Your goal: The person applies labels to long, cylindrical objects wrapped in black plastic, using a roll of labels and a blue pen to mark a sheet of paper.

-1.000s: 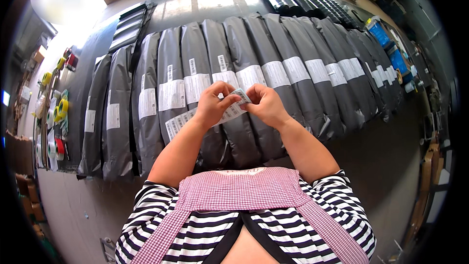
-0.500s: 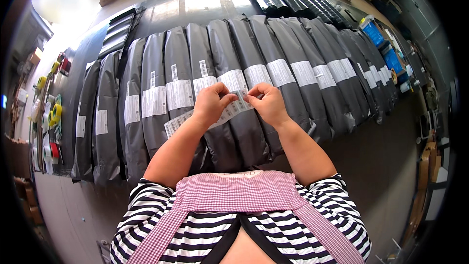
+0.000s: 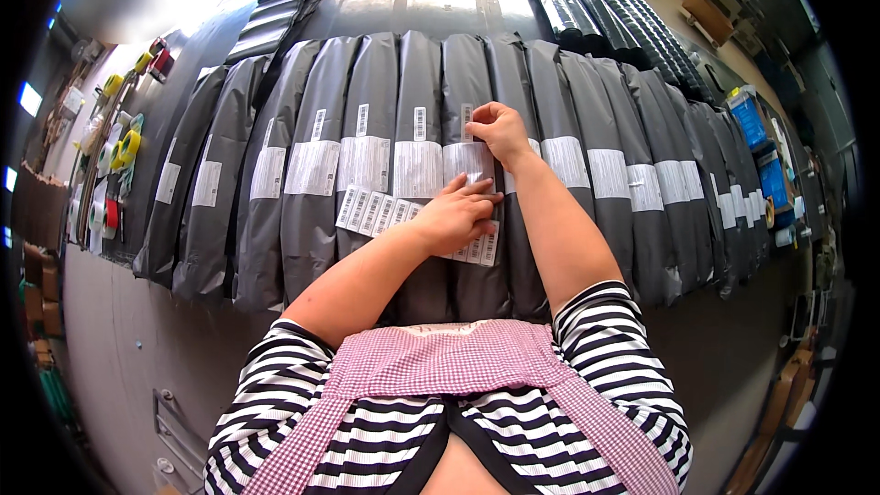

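A row of grey plastic mailing bags (image 3: 373, 82), long and stuffed, lies side by side on the table, with white shipping labels (image 3: 366, 163) across their middles. My right hand (image 3: 504, 137) is closed in a pinch at the edge of a narrow barcode sticker (image 3: 467, 115), which lies against one bag above its label. Just below, my left hand (image 3: 458, 215) rests flat with fingers stretched over that bag's label. Under this hand runs a strip of barcode stickers (image 3: 371, 212), slanting across several bags; its middle is hidden by the hand.
Shiny black rolls (image 3: 587, 14) lie at the far right of the dark table (image 3: 403, 0). Folded black bags (image 3: 270, 18) sit at the far left. Tape rolls (image 3: 126, 148) line the left edge, and blue boxes (image 3: 750, 119) stand at the right end.
My hands were together over the sticker strip. Now the right has moved up to a bag with a barcode sticker, and the left has opened flat. The view has shifted slightly.
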